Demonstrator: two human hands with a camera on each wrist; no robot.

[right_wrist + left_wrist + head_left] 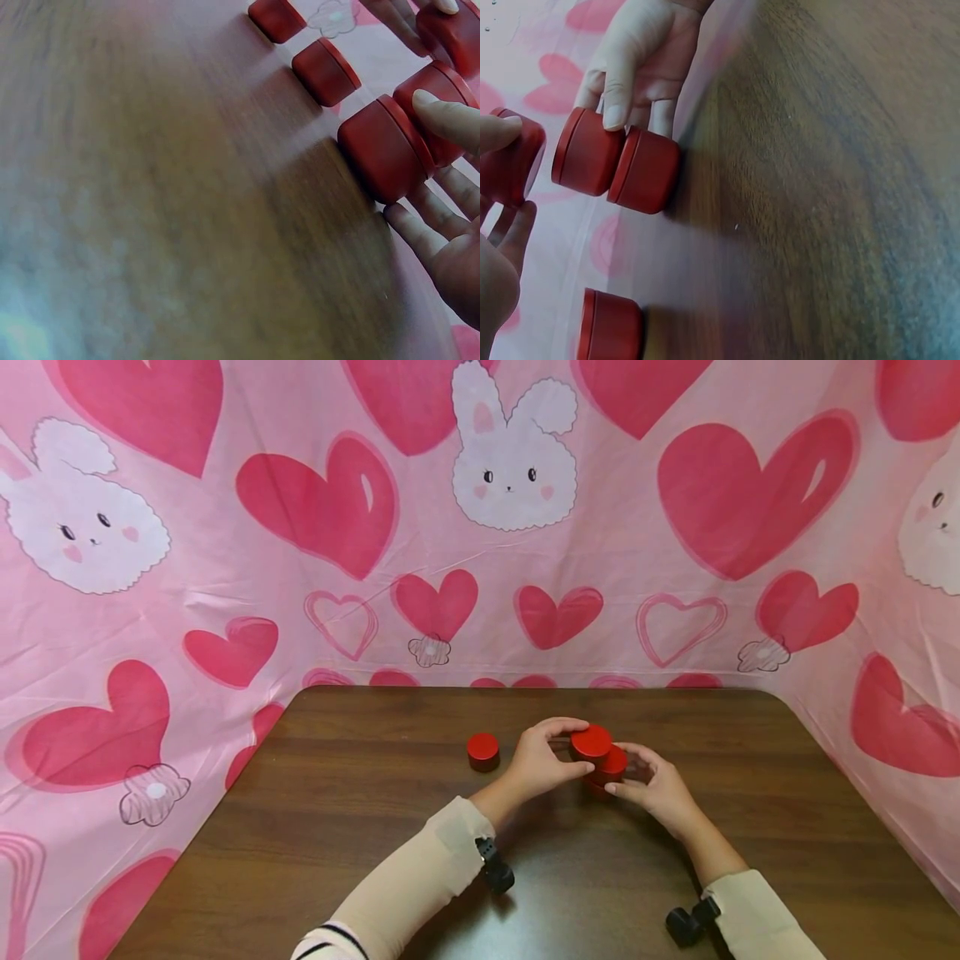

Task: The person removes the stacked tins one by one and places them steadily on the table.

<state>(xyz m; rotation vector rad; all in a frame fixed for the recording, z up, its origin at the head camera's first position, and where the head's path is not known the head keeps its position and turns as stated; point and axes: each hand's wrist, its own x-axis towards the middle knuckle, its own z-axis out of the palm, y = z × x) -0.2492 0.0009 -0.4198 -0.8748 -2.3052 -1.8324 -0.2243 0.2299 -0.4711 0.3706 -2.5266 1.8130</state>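
My left hand (542, 763) pinches a round red tin (591, 742) between thumb and fingers, raised above the others. In the left wrist view this tin (511, 161) is apart from a stack of two. My right hand (662, 789) grips the stack's upper red tin (589, 152), its thumb across the side. Beneath sits the lower tin (379, 150), standing on the table with a finger of the right hand at its base. In the head view the lower tin is mostly hidden behind the other two.
A loose red tin (483, 752) stands on the brown wooden table (360, 793), left of the hands. Two tins (276, 20) stand apart from the stack in the right wrist view. Pink cloth (510, 556) with hearts and rabbits hangs behind the table and along its sides.
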